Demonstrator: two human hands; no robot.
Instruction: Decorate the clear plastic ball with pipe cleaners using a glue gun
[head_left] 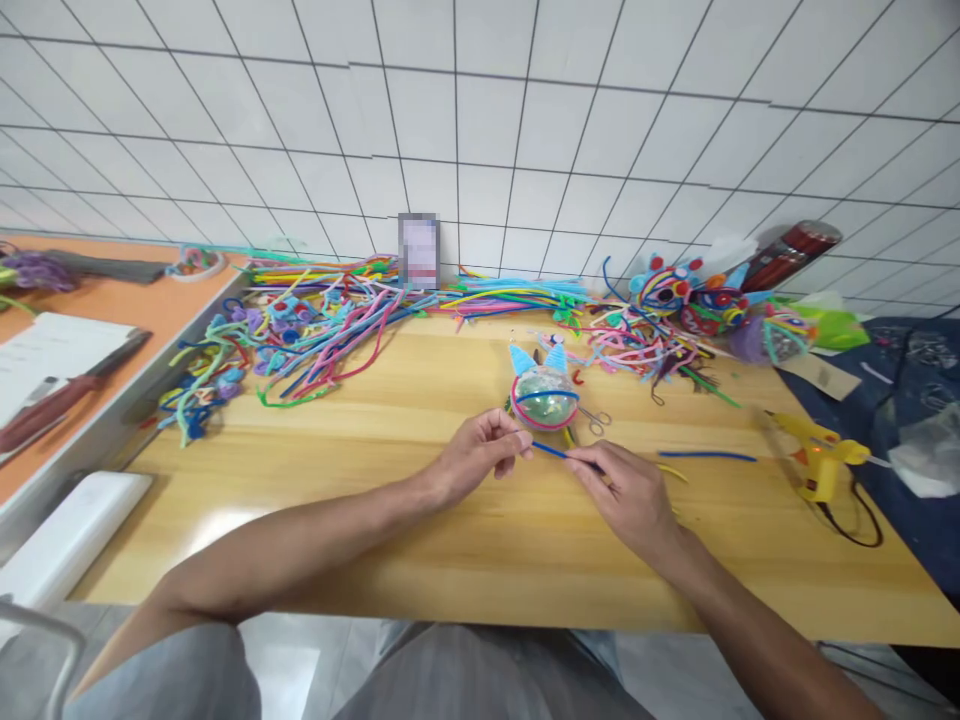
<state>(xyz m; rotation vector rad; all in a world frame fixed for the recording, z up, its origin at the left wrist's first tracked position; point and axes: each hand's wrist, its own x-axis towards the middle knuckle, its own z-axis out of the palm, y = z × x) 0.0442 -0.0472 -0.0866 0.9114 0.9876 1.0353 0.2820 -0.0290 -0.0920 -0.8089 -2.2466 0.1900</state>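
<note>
A short dark-blue pipe cleaner (550, 450) is stretched between my two hands, low over the wooden table. My left hand (484, 450) pinches its left end, while my right hand (622, 490) grips the other end between thumb and fingers. Just beyond them sits a clear round ball (546, 385) with two light-blue pointed ears, a pink band around it and a blue strip across its front. Small scissors (597, 421) lie at the ball's right side, partly hidden. Another blue pipe cleaner (707, 456) rests to the right of my right hand, near a yellow piece (673, 472).
A yellow glue gun (821, 455) with a black cord stands at the right. Piles of coloured pipe cleaners (322, 340) line the back left. A phone (419, 250) leans on the wall. Decorated balls (664, 290) and a dark-red bottle (799, 250) are at back right.
</note>
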